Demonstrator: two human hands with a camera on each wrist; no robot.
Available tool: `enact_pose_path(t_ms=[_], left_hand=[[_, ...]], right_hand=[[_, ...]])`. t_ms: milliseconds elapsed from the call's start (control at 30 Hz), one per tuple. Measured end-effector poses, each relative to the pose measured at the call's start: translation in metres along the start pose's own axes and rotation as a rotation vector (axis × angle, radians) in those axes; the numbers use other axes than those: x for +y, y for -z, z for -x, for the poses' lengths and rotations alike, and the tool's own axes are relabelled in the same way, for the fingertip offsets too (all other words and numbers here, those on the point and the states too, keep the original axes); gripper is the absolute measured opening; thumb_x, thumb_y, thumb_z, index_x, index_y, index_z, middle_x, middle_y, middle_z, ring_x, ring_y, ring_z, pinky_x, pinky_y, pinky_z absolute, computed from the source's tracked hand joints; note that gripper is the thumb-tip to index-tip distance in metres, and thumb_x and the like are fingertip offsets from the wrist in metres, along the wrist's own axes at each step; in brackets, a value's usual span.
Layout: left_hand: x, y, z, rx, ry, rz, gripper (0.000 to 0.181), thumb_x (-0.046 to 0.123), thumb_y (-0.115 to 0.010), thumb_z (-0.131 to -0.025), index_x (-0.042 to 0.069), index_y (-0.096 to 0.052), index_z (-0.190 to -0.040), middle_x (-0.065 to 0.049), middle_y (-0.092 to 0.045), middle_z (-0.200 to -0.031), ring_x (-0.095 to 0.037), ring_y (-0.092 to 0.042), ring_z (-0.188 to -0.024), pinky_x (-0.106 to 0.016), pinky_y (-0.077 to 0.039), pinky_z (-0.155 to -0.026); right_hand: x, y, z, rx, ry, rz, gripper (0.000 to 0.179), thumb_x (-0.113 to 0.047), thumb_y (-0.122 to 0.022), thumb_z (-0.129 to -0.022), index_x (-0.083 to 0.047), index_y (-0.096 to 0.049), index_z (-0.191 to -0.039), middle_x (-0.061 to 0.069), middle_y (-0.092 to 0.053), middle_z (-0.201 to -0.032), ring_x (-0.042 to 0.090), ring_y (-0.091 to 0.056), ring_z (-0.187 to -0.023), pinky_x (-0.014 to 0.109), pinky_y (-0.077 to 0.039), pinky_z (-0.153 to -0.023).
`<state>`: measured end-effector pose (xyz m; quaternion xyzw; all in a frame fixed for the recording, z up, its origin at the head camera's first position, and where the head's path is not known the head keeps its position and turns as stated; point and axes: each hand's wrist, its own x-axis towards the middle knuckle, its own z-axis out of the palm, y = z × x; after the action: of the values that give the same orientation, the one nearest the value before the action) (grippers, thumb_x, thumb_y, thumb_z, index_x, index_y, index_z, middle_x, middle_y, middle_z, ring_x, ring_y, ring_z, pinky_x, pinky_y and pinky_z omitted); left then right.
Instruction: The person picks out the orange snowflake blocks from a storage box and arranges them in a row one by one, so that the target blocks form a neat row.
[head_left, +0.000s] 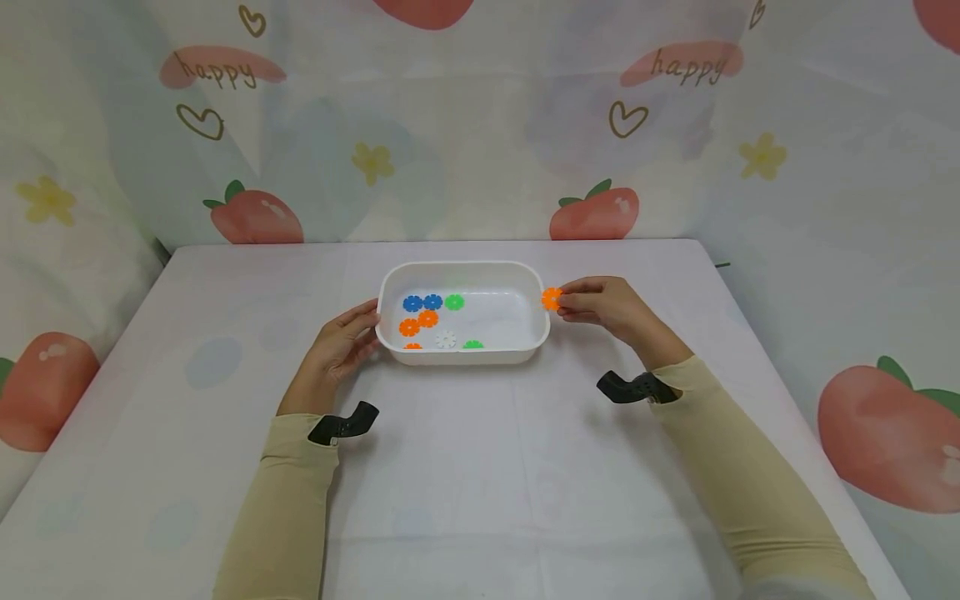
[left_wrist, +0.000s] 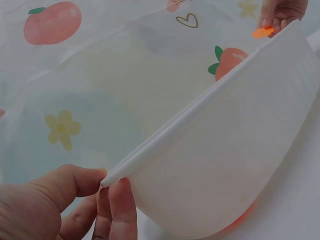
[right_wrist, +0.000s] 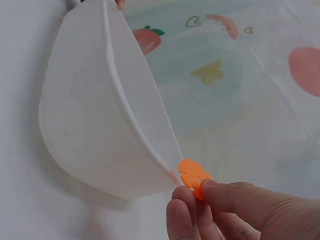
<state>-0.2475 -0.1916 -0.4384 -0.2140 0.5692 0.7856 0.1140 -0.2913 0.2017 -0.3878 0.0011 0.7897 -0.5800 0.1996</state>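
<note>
My left hand (head_left: 335, 348) pinches the left rim of a white plastic tub (head_left: 465, 357) between thumb and fingers, as the left wrist view shows closely. At the tub's right rim, my right hand (head_left: 611, 308) holds an orange flower-shaped disc (right_wrist: 194, 175) between thumb and fingertips. Inside the tub lie more such notched discs, mostly on its left side: blue discs (head_left: 432, 302), a green disc (head_left: 454, 302), orange discs (head_left: 427, 318) and a white disc (head_left: 446, 339). A second green disc (head_left: 473, 344) is partly hidden by the front wall.
The tub stands toward the back of a table (head_left: 450, 467) covered with a white cloth. Behind and beside it hangs a printed curtain (head_left: 465, 125) with fruit, flowers and hearts. Black camera mounts (head_left: 343, 423) sit on both wrists, over beige sleeves (head_left: 281, 508).
</note>
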Motion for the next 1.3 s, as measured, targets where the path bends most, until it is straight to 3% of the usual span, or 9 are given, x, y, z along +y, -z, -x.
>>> enact_pose_path(t_ms=[200,567,833,1100,1300], left_hand=[[0.0,0.001,0.001,-0.011,-0.013,0.001,0.046,0.015,-0.068,-0.094,0.015,-0.057,-0.139,0.002,-0.06,-0.113,-0.011,-0.063,-0.087,-0.017,-0.057,-0.066],[-0.001,0.001,0.001,-0.02,-0.019,0.016,0.045,0.014,-0.066,-0.094,0.014,-0.057,-0.138,0.002,-0.062,-0.109,-0.01,-0.064,-0.083,-0.017,-0.058,-0.065],[-0.001,0.001,0.0,-0.022,-0.024,0.01,0.048,0.013,-0.065,-0.095,0.013,-0.054,-0.141,0.003,-0.064,-0.104,-0.01,-0.063,-0.082,-0.018,-0.058,-0.065],[-0.001,0.001,-0.001,-0.025,-0.025,0.018,0.047,0.013,-0.065,-0.095,0.012,-0.055,-0.141,0.002,-0.063,-0.107,-0.011,-0.063,-0.082,-0.017,-0.058,-0.065],[-0.001,0.001,0.0,-0.029,-0.022,0.019,0.046,0.013,-0.064,-0.096,0.013,-0.054,-0.141,0.001,-0.062,-0.109,-0.011,-0.063,-0.081,-0.017,-0.058,-0.065]], right_hand=[[0.005,0.007,-0.002,0.007,0.005,-0.007,0.045,-0.014,-0.061,-0.098,0.01,-0.05,-0.135,0.011,-0.063,-0.113,0.009,-0.069,-0.086,0.022,-0.057,-0.084],[0.017,0.012,-0.009,0.05,-0.115,-0.009,0.049,-0.018,-0.061,-0.098,0.004,-0.049,-0.14,0.022,-0.052,-0.134,0.012,-0.068,-0.093,0.023,-0.055,-0.09],[0.032,0.015,-0.016,0.068,-0.104,-0.033,0.047,-0.014,-0.062,-0.097,0.006,-0.05,-0.138,0.016,-0.057,-0.125,0.009,-0.069,-0.087,0.025,-0.055,-0.091],[0.041,0.016,-0.02,0.071,-0.152,-0.118,0.053,-0.011,-0.062,-0.097,0.005,-0.043,-0.144,0.018,-0.05,-0.131,0.006,-0.069,-0.082,0.023,-0.056,-0.088],[0.043,0.017,-0.021,0.081,-0.156,-0.132,0.052,-0.01,-0.061,-0.097,0.006,-0.043,-0.143,0.013,-0.058,-0.119,0.007,-0.07,-0.08,0.023,-0.057,-0.085]])
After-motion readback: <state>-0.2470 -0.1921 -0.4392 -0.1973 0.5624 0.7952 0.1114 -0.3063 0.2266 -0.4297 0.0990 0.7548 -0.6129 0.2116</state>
